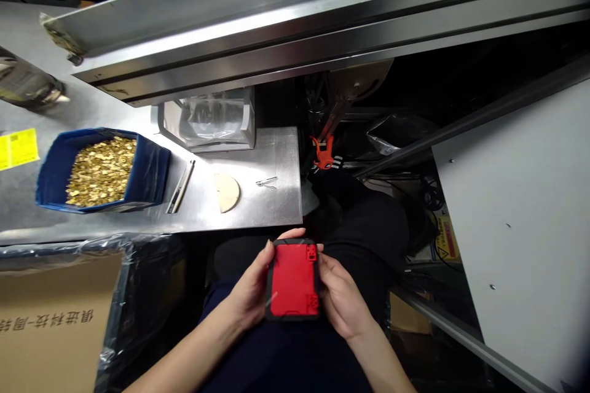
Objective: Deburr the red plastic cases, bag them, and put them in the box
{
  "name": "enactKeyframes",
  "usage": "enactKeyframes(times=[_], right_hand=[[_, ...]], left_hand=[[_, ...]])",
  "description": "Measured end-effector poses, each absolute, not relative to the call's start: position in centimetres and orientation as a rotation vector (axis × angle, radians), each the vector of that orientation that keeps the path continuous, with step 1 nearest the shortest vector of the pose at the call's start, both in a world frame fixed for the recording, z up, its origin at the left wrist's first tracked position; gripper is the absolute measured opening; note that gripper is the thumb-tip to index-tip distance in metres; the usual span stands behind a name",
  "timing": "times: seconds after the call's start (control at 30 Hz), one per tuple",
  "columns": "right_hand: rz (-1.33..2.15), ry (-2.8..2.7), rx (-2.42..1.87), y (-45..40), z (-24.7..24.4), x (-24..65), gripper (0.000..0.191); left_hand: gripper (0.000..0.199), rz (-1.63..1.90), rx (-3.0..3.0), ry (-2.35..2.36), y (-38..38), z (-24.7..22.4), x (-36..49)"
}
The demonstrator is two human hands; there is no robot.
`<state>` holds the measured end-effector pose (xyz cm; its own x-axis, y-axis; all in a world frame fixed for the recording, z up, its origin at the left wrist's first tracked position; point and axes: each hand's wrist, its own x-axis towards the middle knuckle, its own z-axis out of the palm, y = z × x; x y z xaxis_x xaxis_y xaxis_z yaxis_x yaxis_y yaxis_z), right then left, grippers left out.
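Observation:
A flat red case with a black rim (292, 280) is held over my lap, its red face turned up. Two small red hinge-like parts sit along its right side. My left hand (253, 285) grips the left edge, with the thumb at the upper left corner. On the opposite edge, my right hand (341, 291) is closed around the case; most of its fingers are hidden underneath. To the upper left, a small metal part (267, 182) and a pale half-round piece (226, 192) lie on the metal bench (281, 209).
A blue bin (152, 175) of small brass-coloured parts stands on the bench beside a thin knife-like tool (180, 187). Behind is a clear-lined tray (249, 126). A metal conveyor frame (276, 31) crosses above. A cardboard box (55, 331) is lower left, a white panel (520, 209) right.

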<state>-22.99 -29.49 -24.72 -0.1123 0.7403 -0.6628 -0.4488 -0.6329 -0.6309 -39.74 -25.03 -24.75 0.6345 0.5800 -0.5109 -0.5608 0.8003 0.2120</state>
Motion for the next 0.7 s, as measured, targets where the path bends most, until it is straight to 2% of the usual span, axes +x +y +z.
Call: enactKeyframes(times=[0.07,0.13,0.3,0.37,0.5,0.53,0.6,0.7], right_hand=[[1.869,-0.864,-1.531,-28.4,-24.5,-23.2,0.046],[1.692,-1.329,-1.768,-27.0,-24.1,-23.4,0.049],[1.031,-1.91,-1.908,-20.8,-23.9,-28.4,0.023],[0.903,-2.057,-1.907,-17.6,-24.4,-32.3,0.021],[0.855,-2.075,-1.971,-12.8,-26.3,-39.6,0.062],[0.856,-2.073,-1.985,-12.3,-26.7,-40.6,0.067],[0.89,-2.089,-1.966,-12.0,-27.4,-41.4,0.057],[1.014,-2.134,-1.837,-13.2,-27.5,-39.0,0.025]], left_hand=[[0.046,0.705,-0.034,0.602,-25.1,-25.2,-41.3],[0.042,0.768,-0.072,0.638,-25.6,-25.7,-43.2],[0.056,0.836,-0.138,0.774,-27.5,-26.9,-46.8],[0.055,0.869,-0.161,0.823,-28.0,-27.4,-47.3],[0.043,0.909,-0.21,0.886,-28.4,-28.2,-47.3],[0.041,0.909,-0.215,0.892,-28.5,-28.3,-47.2],[0.04,0.914,-0.213,0.892,-28.5,-28.4,-47.2],[0.045,0.894,-0.202,0.869,-28.3,-28.5,-47.4]])
